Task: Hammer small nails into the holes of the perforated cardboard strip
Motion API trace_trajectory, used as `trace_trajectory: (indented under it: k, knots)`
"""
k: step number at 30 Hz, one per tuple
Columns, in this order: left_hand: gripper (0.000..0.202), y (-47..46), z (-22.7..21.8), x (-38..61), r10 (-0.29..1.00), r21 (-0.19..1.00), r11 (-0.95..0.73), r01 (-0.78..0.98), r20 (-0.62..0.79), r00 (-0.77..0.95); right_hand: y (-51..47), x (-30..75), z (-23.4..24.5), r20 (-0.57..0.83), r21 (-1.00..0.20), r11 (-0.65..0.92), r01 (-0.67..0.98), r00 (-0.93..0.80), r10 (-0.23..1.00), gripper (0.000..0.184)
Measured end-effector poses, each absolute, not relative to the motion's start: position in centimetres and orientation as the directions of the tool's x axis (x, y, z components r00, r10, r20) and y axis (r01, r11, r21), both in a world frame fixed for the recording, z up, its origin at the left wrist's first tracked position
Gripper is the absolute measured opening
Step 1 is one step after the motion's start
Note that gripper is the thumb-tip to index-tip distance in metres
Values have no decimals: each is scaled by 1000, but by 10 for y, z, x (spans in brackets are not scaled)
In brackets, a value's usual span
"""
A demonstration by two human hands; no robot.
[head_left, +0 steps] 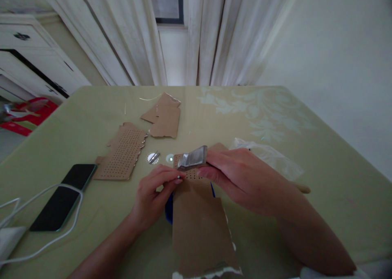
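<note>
A brown cardboard piece [200, 226] with rows of small holes near its far end lies in front of me, over something blue [168, 209] that is mostly hidden. My left hand [154, 195] pinches a small metal pin [179, 177] against the holed part; only the pin's round top shows. Wrapped round a hammer [194, 156] is my right hand [241, 177]. Its grey metal head sits just above the cardboard, close to my left fingertips, and the end of its wooden handle shows beyond my wrist.
Left of my hands lies another holed cardboard piece [122, 154], with cardboard scraps [165, 118] farther back. Several metal pins [154, 156] rest on a small white disc. A phone [64, 197] with a white cable [78, 209] is at left, a clear plastic bag [272, 156] at right.
</note>
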State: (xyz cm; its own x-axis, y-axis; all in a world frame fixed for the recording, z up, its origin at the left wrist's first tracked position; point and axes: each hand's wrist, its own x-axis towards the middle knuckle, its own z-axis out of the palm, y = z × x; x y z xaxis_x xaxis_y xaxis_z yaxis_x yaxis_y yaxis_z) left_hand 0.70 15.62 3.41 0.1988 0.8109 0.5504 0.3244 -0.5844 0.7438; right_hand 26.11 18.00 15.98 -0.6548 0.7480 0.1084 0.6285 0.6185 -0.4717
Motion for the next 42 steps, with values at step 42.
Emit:
trace_trajectory:
  k: [42]
  knots:
    - [17,157,42,6,746,630,-664,403,596,298,168,257,164,110,-515,618,594,-670,734,25]
